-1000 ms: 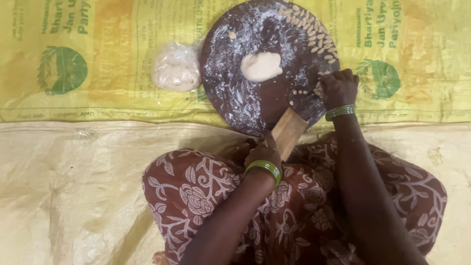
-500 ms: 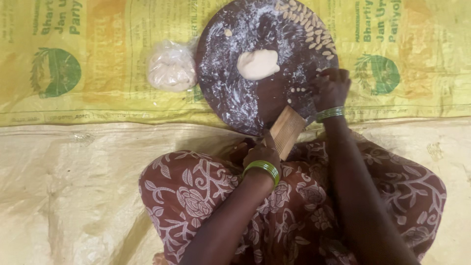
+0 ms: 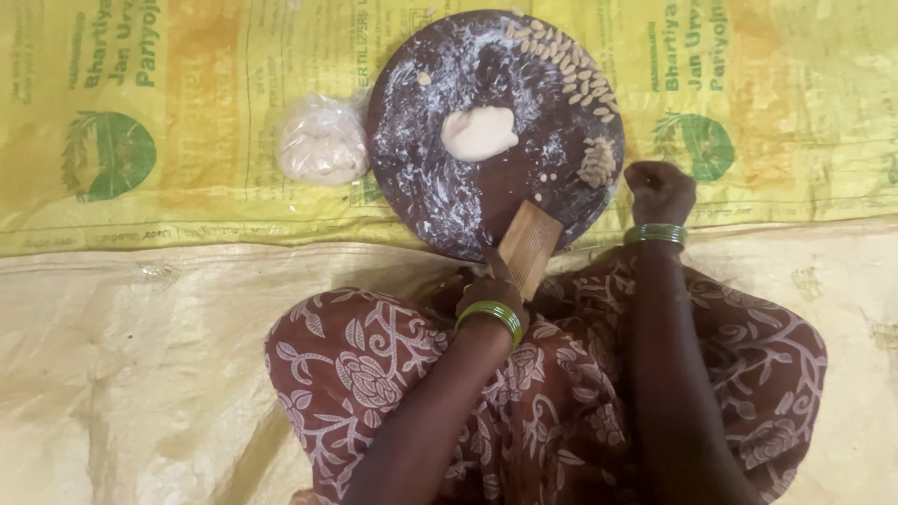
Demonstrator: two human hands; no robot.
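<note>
The left hand (image 3: 486, 292) grips the lower end of a ridged wooden paddle (image 3: 528, 247) that leans on the near edge of the round dark board (image 3: 449, 196). The right hand (image 3: 660, 192) is a closed fist just off the board's right edge; whether it holds anything cannot be told. A dough lump (image 3: 478, 132) sits mid-board, small shaped pieces (image 3: 571, 70) along its far-right rim, and a bagged dough ball (image 3: 323, 147) lies beside its left edge on the yellow sack (image 3: 168, 122).

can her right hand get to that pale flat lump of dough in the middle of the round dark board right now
Probably yes. The right hand rests closed beside the round dark floured board, holding nothing visible, and only a bare floured stretch lies between it and the pale flat dough lump.
</note>
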